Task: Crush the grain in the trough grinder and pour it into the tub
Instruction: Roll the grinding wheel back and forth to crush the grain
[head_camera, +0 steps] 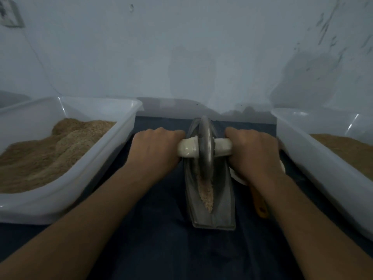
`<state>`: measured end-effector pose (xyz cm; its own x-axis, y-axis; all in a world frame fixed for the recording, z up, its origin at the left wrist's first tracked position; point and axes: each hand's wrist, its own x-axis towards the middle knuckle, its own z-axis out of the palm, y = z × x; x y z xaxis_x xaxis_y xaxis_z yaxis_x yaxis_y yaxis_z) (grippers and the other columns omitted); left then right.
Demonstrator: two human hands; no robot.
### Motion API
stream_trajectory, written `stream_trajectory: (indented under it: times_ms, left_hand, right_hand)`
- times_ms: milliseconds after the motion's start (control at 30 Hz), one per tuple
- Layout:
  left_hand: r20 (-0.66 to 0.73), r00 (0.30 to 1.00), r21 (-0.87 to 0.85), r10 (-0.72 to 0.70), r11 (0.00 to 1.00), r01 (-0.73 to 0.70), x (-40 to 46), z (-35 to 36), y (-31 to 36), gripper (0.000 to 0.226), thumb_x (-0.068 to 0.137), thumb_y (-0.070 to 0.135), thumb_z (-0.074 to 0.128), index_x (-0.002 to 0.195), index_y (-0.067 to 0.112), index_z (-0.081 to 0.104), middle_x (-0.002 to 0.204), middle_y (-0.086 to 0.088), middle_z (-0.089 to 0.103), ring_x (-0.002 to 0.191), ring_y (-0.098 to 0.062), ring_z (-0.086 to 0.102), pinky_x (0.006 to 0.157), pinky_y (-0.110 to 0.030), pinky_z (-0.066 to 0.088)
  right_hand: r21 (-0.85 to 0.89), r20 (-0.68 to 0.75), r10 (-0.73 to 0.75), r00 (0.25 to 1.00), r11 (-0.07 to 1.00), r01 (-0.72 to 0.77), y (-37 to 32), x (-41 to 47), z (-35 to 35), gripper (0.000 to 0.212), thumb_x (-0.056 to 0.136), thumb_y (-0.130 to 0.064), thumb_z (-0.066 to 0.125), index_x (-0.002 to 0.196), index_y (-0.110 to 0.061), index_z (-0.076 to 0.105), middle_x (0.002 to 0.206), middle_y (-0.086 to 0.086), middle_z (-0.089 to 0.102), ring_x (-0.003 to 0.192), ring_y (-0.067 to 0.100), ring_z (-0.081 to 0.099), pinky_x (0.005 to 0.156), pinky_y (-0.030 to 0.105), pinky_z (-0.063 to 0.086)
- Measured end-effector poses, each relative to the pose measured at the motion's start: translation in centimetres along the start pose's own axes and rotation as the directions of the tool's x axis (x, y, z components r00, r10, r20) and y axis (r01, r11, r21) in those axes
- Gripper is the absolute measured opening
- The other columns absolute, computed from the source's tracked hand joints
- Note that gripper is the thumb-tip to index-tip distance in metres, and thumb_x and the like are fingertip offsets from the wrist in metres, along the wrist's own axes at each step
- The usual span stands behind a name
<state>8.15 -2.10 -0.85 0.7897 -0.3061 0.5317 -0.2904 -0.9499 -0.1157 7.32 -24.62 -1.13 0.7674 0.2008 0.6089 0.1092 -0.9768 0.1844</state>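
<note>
Crushing step: left hand [156,149] and right hand [254,152] each clench an end of the wheel's handle [186,148], wheel [205,146] standing in the trough grinder [222,199] on the tabletop [161,249]. Grain [206,193] lies in the groove. Next, I'd say, roll firmly, then tip it into a tub [113,158].

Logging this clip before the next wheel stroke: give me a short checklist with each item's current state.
1. Left hand grips its end of the white handle: ok.
2. Right hand grips the other end: ok.
3. Wheel stands upright in the trough: ok.
4. Grain lies in the groove, none seen spilled on the dark cloth: ok.
5. Grain crushed finely enough to pour: cannot tell.
6. Left tub and right tub sit beside the trough, both with room: ok.
</note>
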Motion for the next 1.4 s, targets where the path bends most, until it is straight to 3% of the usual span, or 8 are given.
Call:
stream_trajectory:
  times_ms: [233,367,500,633,967,1167,1267,1400]
  left_hand:
    - [0.324,0.937,-0.179,0.132,0.981,-0.076,-0.2,-2.6,-1.6,0.021,0.081,0.050,0.068,0.083,0.044,0.048,0.090,0.014,0.065,0.090,-0.019,0.067,0.069,-0.032,0.044]
    - [0.460,0.872,-0.257,0.166,0.965,-0.048,-0.5,-3.8,-1.9,0.018,0.076,0.050,0.071,0.077,0.046,0.054,0.080,0.019,0.063,0.079,-0.007,0.063,0.062,-0.028,0.043]
    - [0.223,0.975,-0.095,0.020,0.995,0.002,-0.3,-1.7,-0.6,0.013,0.087,0.047,0.066,0.095,0.038,0.059,0.094,0.008,0.067,0.091,-0.025,0.067,0.069,-0.034,0.043]
    - [0.015,1.000,0.034,-0.016,0.999,0.016,0.1,-0.1,0.4,0.022,0.095,0.040,0.059,0.086,0.032,0.041,0.091,0.001,0.065,0.086,-0.031,0.067,0.063,-0.034,0.033]
    - [0.473,0.864,-0.263,0.172,0.964,-0.047,-0.6,-4.4,-1.8,0.018,0.073,0.049,0.070,0.074,0.049,0.053,0.086,0.017,0.066,0.087,-0.014,0.066,0.079,-0.039,0.057]
    - [0.214,0.976,-0.102,0.030,0.995,-0.009,-0.2,-1.6,-0.7,0.015,0.089,0.047,0.067,0.090,0.041,0.053,0.091,0.008,0.064,0.092,-0.026,0.067,0.072,-0.037,0.050]
    - [0.047,0.999,0.014,-0.011,1.000,0.011,0.1,-0.6,0.2,0.022,0.094,0.042,0.063,0.087,0.035,0.043,0.085,0.005,0.060,0.085,-0.028,0.067,0.063,-0.034,0.034]
    - [0.091,0.995,-0.041,0.028,0.999,-0.024,-0.2,-0.9,-0.2,0.018,0.090,0.043,0.063,0.088,0.035,0.048,0.075,0.010,0.046,0.084,-0.027,0.066,0.063,-0.033,0.036]
  right_hand:
    - [0.108,0.341,-0.106,0.934,0.991,0.073,1.3,-0.1,-3.1,0.023,0.078,-0.030,0.066,0.070,-0.034,0.046,0.072,-0.012,0.052,0.062,0.010,0.045,0.053,0.028,0.033]
    - [0.103,0.333,-0.128,0.934,0.990,0.099,1.2,-0.6,-3.9,0.020,0.075,-0.032,0.068,0.069,-0.033,0.050,0.068,-0.012,0.052,0.059,0.007,0.044,0.051,0.026,0.029]
    - [0.043,0.184,-0.038,0.982,0.999,0.030,0.4,0.2,-1.9,0.034,0.081,-0.025,0.064,0.066,-0.033,0.035,0.066,-0.012,0.037,0.056,0.009,0.028,0.052,0.028,0.014]
    - [0.016,0.085,-0.025,0.996,1.000,0.024,0.4,0.4,-0.3,0.022,0.087,-0.025,0.062,0.083,-0.033,0.041,0.067,-0.010,0.035,0.064,0.018,0.039,0.055,0.031,0.023]
    - [0.116,0.321,-0.148,0.935,0.986,0.116,1.3,-0.7,-4.0,0.016,0.076,-0.036,0.070,0.075,-0.033,0.054,0.070,-0.013,0.053,0.061,0.006,0.043,0.053,0.028,0.032]
    - [0.036,0.169,-0.008,0.986,0.999,0.002,0.3,-0.1,-1.7,0.029,0.081,-0.026,0.064,0.069,-0.032,0.039,0.066,-0.013,0.039,0.057,0.011,0.032,0.051,0.028,0.014]
    - [0.004,0.092,0.017,0.996,1.000,-0.017,0.0,0.2,-0.3,0.016,0.087,-0.026,0.063,0.085,-0.031,0.048,0.070,-0.011,0.041,0.066,0.019,0.043,0.054,0.030,0.023]
    - [0.063,0.170,-0.031,0.985,0.998,0.020,0.7,0.2,-1.0,0.020,0.085,-0.028,0.063,0.079,-0.032,0.044,0.070,-0.012,0.041,0.064,0.017,0.044,0.053,0.030,0.023]
